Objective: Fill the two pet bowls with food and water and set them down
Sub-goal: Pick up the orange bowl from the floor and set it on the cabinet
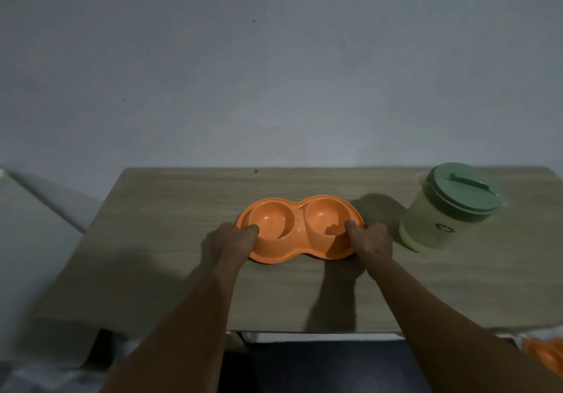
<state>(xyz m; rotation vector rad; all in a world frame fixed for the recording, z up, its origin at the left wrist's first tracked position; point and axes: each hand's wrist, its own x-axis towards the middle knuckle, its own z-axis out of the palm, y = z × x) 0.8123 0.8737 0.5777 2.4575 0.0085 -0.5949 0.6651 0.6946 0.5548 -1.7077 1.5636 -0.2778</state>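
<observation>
An orange double pet bowl [300,228], two round wells joined in one moulded piece, both looking empty, sits at the centre of the frame on the wooden desk [170,228]. The left hand [228,241] grips its left end, thumb over the rim; the right hand [370,241] grips its right end likewise. A green-lidded container [451,206] stands at right.

A pale wooden table [170,240] stands against a dim grey wall [274,72].

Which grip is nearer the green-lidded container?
Right. The right grip holds the orange double bowl at the end beside the container; the left grip holds its far end.
</observation>
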